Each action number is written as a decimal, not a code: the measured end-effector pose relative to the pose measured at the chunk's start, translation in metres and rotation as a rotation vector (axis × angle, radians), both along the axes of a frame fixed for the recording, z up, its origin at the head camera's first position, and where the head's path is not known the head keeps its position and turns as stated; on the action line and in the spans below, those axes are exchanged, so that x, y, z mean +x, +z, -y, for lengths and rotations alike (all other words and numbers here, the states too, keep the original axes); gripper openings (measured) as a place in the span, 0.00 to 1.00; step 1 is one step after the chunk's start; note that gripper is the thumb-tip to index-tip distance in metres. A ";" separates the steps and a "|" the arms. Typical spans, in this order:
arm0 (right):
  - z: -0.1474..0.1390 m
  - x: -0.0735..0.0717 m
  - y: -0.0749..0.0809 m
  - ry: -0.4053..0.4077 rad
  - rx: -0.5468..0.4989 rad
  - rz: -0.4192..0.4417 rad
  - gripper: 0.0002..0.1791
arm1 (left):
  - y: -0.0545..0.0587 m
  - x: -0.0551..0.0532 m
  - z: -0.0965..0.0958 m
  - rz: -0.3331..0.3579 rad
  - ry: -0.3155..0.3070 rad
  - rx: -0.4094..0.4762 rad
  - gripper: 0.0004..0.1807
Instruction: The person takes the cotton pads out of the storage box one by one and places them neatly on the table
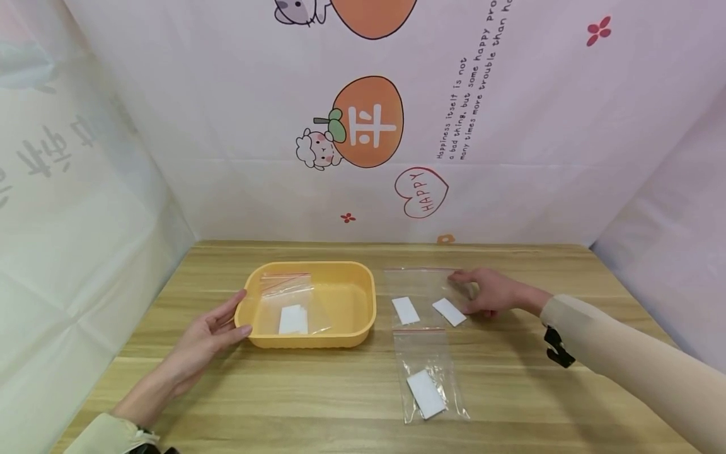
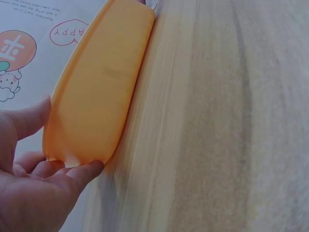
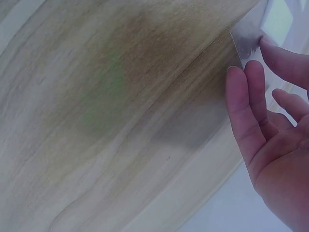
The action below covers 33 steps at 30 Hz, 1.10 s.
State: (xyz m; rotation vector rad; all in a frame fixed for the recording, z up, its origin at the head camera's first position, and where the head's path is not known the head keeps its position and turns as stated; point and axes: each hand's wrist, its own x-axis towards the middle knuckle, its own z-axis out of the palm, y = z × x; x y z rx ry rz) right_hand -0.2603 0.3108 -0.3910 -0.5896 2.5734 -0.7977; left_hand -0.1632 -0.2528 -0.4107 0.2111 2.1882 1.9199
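Note:
My left hand (image 1: pixel 207 343) grips the left end of a yellow plastic basin (image 1: pixel 363 328), thumb and fingers spread round its wall. In the left wrist view, the fingers (image 2: pixel 89 171) bend against the basin's end wall. Inside the basin lies a clear zip bag (image 1: pixel 283 291) with white rectangular pieces (image 1: pixel 292 320). My right hand (image 1: pixel 493 291) touches the right edge of a clear zip bag (image 1: pixel 439 287) holding a white piece (image 1: pixel 449 312). Its fingers are spread and loosely bent; in the right wrist view the thumb is right at the bag's corner.
Another clear zip bag (image 1: pixel 401 284) lies left of the touched one, close to the basin. Nearer the front, a further zip bag (image 1: pixel 422 353) has a white piece (image 1: pixel 426 394) in it. The wooden table (image 1: pixel 272 403) meets a printed cloth backdrop (image 1: pixel 255 189) behind.

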 end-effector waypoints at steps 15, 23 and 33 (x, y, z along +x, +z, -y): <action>0.000 0.002 0.008 -0.035 0.011 0.047 0.42 | -0.001 0.000 0.001 -0.006 -0.005 0.003 0.46; 0.014 0.003 0.030 -0.010 0.011 -0.054 0.29 | -0.001 -0.001 0.001 -0.010 -0.010 0.003 0.47; 0.057 0.007 0.060 -0.004 0.059 -0.153 0.24 | -0.002 -0.001 0.002 -0.010 -0.023 0.007 0.47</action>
